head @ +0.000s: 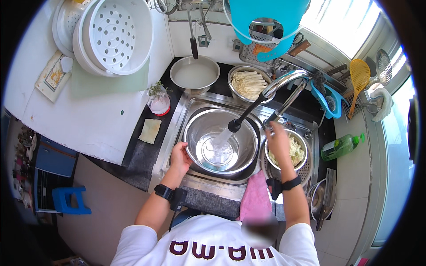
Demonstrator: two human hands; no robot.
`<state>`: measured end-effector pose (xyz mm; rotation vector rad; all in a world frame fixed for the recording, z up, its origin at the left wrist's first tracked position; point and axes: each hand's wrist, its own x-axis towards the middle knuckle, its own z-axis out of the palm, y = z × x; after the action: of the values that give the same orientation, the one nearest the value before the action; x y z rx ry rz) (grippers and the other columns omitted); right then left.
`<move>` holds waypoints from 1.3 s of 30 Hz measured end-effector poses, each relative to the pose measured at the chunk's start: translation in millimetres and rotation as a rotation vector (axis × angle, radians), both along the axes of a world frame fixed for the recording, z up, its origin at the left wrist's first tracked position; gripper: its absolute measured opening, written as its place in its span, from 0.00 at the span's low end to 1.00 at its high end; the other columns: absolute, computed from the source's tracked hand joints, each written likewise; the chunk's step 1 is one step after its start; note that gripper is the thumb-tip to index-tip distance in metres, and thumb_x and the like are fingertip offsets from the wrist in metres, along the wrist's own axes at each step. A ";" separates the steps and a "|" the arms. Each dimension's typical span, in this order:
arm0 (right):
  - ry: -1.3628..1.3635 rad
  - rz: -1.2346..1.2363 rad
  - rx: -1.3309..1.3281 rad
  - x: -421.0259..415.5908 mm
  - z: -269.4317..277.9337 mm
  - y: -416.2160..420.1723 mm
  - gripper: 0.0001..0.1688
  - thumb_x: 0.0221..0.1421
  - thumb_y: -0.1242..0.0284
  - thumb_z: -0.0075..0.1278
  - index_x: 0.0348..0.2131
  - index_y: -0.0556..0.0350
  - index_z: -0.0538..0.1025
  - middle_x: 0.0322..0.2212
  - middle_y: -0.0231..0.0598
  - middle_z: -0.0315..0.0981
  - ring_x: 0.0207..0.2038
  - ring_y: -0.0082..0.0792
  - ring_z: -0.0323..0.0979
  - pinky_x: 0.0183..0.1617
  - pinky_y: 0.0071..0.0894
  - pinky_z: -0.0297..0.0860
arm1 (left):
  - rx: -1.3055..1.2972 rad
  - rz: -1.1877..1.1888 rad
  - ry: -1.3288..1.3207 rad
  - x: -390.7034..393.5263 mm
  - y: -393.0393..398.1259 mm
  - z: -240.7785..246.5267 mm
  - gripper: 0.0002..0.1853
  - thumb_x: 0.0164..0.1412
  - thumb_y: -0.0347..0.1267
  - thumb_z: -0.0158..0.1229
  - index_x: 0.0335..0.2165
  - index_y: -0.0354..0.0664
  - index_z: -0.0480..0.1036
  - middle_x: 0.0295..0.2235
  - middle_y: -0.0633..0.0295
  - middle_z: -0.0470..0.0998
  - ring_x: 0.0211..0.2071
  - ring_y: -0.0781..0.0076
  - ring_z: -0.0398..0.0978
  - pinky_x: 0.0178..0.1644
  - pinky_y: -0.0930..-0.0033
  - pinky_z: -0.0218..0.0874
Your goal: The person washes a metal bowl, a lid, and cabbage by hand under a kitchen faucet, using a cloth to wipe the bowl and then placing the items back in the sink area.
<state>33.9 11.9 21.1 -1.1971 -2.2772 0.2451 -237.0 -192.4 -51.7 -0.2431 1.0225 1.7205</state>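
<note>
My left hand (pixel 181 158) grips the near left rim of a large stainless steel bowl (pixel 199 133) over the left sink basin. Water runs into the bowl from the black spout of a chrome kitchen faucet (pixel 283 79). My right hand (pixel 278 141) is blurred, above a smaller bowl and close to the faucet's base; whether it touches the faucet handle I cannot tell. That smaller bowl (pixel 303 163) holds shredded pale green vegetable (pixel 297 151) and stands over a perforated steel tray. Behind the sink, a metal bowl holds enoki mushrooms (pixel 251 83), beside a pan of cloudy liquid (pixel 194 74).
A pink cloth (pixel 255 196) hangs over the sink's front edge. At the right stand a green pump bottle (pixel 339 148) and a cleaver (pixel 327 193) by a metal pot. A potted plant (pixel 159 99) and a folded cloth (pixel 150 131) are left. White perforated baskets (pixel 116 36) sit upper left.
</note>
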 end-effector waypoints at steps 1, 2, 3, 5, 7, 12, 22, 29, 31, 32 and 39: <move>-0.012 0.020 -0.120 -1.6 -16.2 -9.2 0.23 0.52 0.65 0.47 0.44 0.61 0.68 0.39 0.52 0.70 0.41 0.50 0.68 0.44 0.43 0.64 | 0.004 -0.019 -0.005 -1.2 -1.1 5.2 0.09 0.49 0.35 0.48 0.27 0.41 0.69 0.26 0.62 0.75 0.29 0.69 0.74 0.34 0.67 0.67; -0.041 -0.019 -0.288 -5.2 -30.5 -16.9 0.26 0.52 0.61 0.47 0.46 0.61 0.67 0.35 0.52 0.71 0.38 0.50 0.69 0.42 0.42 0.65 | 0.031 -0.045 -0.009 -8.6 -5.6 2.8 0.10 0.50 0.34 0.48 0.28 0.39 0.69 0.27 0.60 0.75 0.32 0.66 0.74 0.39 0.65 0.66; 0.067 0.027 -0.536 -6.6 -38.6 -23.3 0.24 0.54 0.62 0.47 0.43 0.63 0.68 0.27 0.46 0.72 0.29 0.40 0.72 0.33 0.34 0.68 | 0.055 -0.084 0.018 -14.9 -8.4 9.8 0.11 0.51 0.34 0.48 0.30 0.37 0.70 0.28 0.58 0.75 0.33 0.65 0.74 0.40 0.64 0.65; 0.298 0.028 -0.939 -11.5 -38.6 -38.9 0.19 0.55 0.65 0.47 0.38 0.64 0.68 0.20 0.36 0.67 0.20 0.26 0.67 0.23 0.24 0.65 | 0.085 -0.137 0.097 -36.3 -14.9 2.7 0.12 0.51 0.34 0.48 0.32 0.36 0.70 0.30 0.57 0.76 0.34 0.64 0.74 0.42 0.64 0.65; 0.512 0.117 -0.942 -18.2 -46.8 -51.1 0.13 0.55 0.69 0.48 0.34 0.63 0.67 0.18 0.28 0.63 0.18 0.17 0.62 0.19 0.18 0.59 | 0.107 -0.171 0.067 -53.4 -11.1 4.5 0.13 0.52 0.34 0.47 0.33 0.35 0.69 0.33 0.54 0.76 0.35 0.64 0.73 0.44 0.64 0.64; 0.714 0.106 -0.699 -32.4 -4.9 -52.2 0.11 0.54 0.76 0.48 0.36 0.62 0.65 0.20 0.25 0.62 0.21 0.14 0.58 0.24 0.14 0.56 | -0.079 -0.376 0.438 -50.5 47.2 -30.3 0.10 0.57 0.37 0.47 0.31 0.42 0.69 0.27 0.63 0.71 0.30 0.72 0.70 0.37 0.69 0.62; 0.687 0.065 -0.868 -13.4 57.7 -90.1 0.13 0.54 0.75 0.48 0.35 0.65 0.62 0.21 0.32 0.65 0.17 0.17 0.64 0.17 0.15 0.65 | -0.043 -0.815 0.347 -31.8 60.1 -38.9 0.20 0.59 0.33 0.43 0.51 0.44 0.63 0.41 0.64 0.71 0.45 0.71 0.67 0.48 0.64 0.56; 0.387 0.048 -0.492 -29.6 53.4 -103.6 0.11 0.52 0.75 0.51 0.30 0.62 0.65 0.19 0.30 0.64 0.21 0.16 0.61 0.24 0.16 0.59 | -0.015 -0.870 0.696 -19.1 97.4 -41.3 0.27 0.57 0.28 0.43 0.57 0.50 0.57 0.52 0.62 0.65 0.54 0.69 0.58 0.54 0.72 0.48; 0.384 0.034 -0.525 -28.5 64.4 -103.9 0.11 0.52 0.74 0.52 0.30 0.62 0.65 0.18 0.31 0.64 0.20 0.16 0.61 0.22 0.16 0.59 | -0.102 -0.999 0.795 -5.8 108.3 -47.3 0.27 0.56 0.28 0.42 0.57 0.51 0.57 0.52 0.60 0.65 0.54 0.67 0.58 0.55 0.70 0.48; 0.411 0.020 -0.573 -26.8 65.8 -103.2 0.11 0.52 0.74 0.52 0.30 0.62 0.65 0.18 0.31 0.65 0.19 0.16 0.61 0.21 0.16 0.59 | -0.110 -1.051 0.764 -4.3 106.8 -50.7 0.28 0.56 0.28 0.42 0.57 0.52 0.57 0.52 0.59 0.64 0.55 0.66 0.57 0.54 0.69 0.49; 0.741 -0.082 -1.006 -34.0 84.9 -83.8 0.12 0.53 0.71 0.51 0.29 0.61 0.66 0.19 0.30 0.65 0.17 0.17 0.65 0.20 0.16 0.66 | -0.342 -0.982 0.399 -36.8 62.6 -40.1 0.16 0.58 0.32 0.43 0.44 0.39 0.67 0.40 0.54 0.72 0.43 0.62 0.70 0.42 0.58 0.65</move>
<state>-0.1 -71.9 106.0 -1.2971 -1.4019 1.6285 -273.8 -129.8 -91.8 0.3658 1.4076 0.7012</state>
